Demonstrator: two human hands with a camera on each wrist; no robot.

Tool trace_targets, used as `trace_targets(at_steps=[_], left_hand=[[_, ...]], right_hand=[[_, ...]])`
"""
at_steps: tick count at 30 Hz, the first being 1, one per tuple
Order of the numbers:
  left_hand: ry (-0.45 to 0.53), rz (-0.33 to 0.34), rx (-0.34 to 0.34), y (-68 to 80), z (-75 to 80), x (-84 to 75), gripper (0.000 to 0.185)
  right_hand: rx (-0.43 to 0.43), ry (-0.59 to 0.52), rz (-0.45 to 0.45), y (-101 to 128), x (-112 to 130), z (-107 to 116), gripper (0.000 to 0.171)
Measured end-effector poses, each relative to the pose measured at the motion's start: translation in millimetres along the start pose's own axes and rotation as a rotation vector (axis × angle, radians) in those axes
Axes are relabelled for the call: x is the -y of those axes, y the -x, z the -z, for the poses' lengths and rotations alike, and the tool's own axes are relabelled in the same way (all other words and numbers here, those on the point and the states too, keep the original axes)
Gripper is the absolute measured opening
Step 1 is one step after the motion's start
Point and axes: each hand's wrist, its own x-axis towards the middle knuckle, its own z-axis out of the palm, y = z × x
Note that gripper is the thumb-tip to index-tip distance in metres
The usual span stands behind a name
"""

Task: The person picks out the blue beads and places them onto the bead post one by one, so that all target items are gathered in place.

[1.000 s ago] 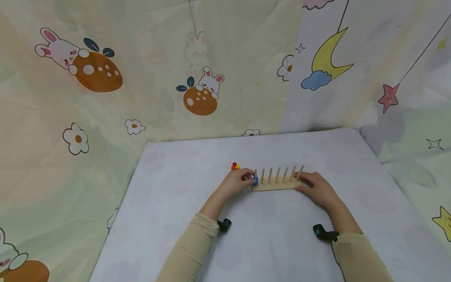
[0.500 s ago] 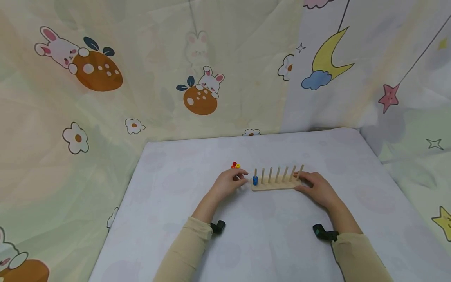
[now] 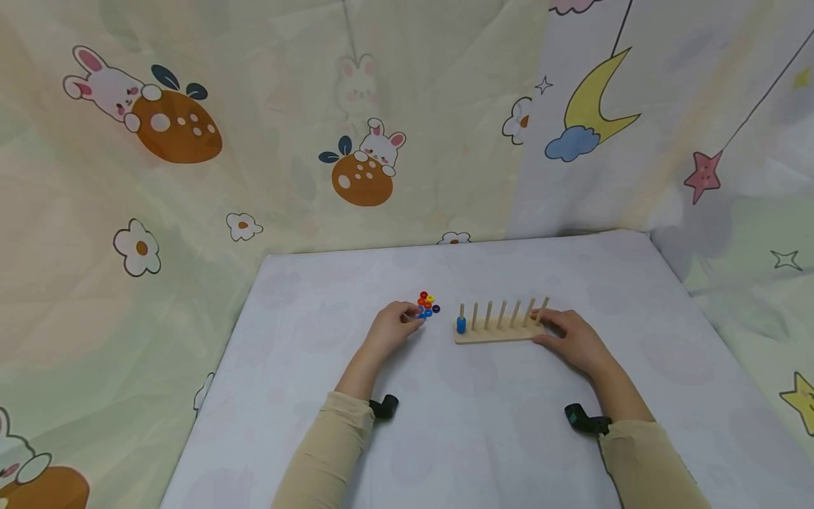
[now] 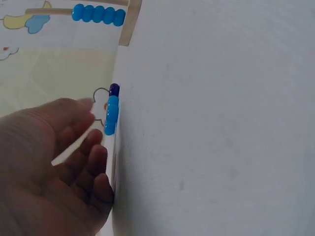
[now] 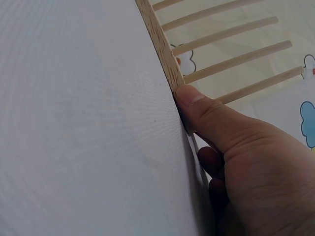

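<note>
My right hand [image 3: 570, 341] grips the right end of a wooden peg board [image 3: 496, 338]; in the right wrist view its thumb [image 5: 194, 101] presses the board's edge. Several blue beads [image 3: 461, 325] are stacked on the leftmost peg, and the other pegs [image 3: 502, 314] are bare. Left of the board, my left hand [image 3: 389, 331] is at a small cluster of loose beads, its fingers loosely bent and holding nothing. In the left wrist view, blue beads [image 4: 111, 110] and a dark purple bead [image 4: 114, 90] lie just beyond its fingertips.
Red beads [image 3: 424, 295] and a yellow bead [image 3: 430, 299] lie at the far side of the cluster. Everything stands on a white-covered table [image 3: 483, 431]. A printed cloth [image 3: 439, 127] hangs behind the table's back edge.
My left hand has let go of the blue beads on the leftmost peg and moved left to the loose beads, uncovering blue and purple ones. The right hand has stayed on the peg board.
</note>
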Motion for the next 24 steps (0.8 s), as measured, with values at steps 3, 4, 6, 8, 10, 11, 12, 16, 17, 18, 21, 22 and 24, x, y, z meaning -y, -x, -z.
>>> trace_targets(at_steps=[3,4,6,8,10,11,12,16,17,18,21,22,24], left_hand=[[-0.007,0.012,-0.013,-0.7,-0.9,4.1,0.025],[-0.007,0.014,-0.015,-0.7,-0.9,5.0,0.025],[-0.013,0.017,-0.014,-0.8,-1.0,5.8,0.024],[-0.017,0.020,-0.009,-1.2,-1.0,5.4,0.025],[-0.023,0.015,-0.004,-1.9,-0.9,4.4,0.025],[-0.027,0.011,-0.002,-2.5,-0.9,3.7,0.025],[-0.032,0.008,0.001,-3.1,-1.0,3.2,0.025],[-0.058,0.004,0.007,-4.6,-2.3,1.7,0.025],[-0.062,0.008,0.006,-4.6,-2.7,1.4,0.024],[-0.067,0.013,0.006,-4.7,-3.1,1.4,0.023],[-0.071,0.023,0.004,-4.5,-4.1,1.1,0.020],[-0.072,0.026,0.006,-4.5,-4.3,1.3,0.019],[-0.078,0.031,0.012,-5.0,-5.0,2.0,0.021]], right_hand=[[0.002,0.007,-0.001,0.0,-0.8,0.4,0.052],[0.002,0.009,-0.003,-0.2,-1.1,0.3,0.052],[0.004,0.012,-0.005,-0.4,-1.7,0.1,0.052],[0.007,0.014,-0.008,-0.5,-2.2,-0.3,0.053],[0.008,0.012,-0.010,-0.6,-2.5,-0.4,0.053],[0.008,0.012,-0.010,-0.6,-2.6,-0.4,0.054],[0.008,0.012,-0.008,-0.5,-2.6,-0.3,0.054],[0.004,0.005,-0.004,-0.2,-2.5,-0.1,0.052],[0.004,0.005,-0.002,0.0,-2.5,-0.2,0.052],[0.004,0.004,-0.001,0.2,-2.4,-0.1,0.052],[0.006,0.004,0.004,0.8,-2.0,0.2,0.052],[0.008,0.006,0.005,1.0,-1.8,0.0,0.052],[0.011,0.006,0.005,1.1,-1.1,0.2,0.052]])
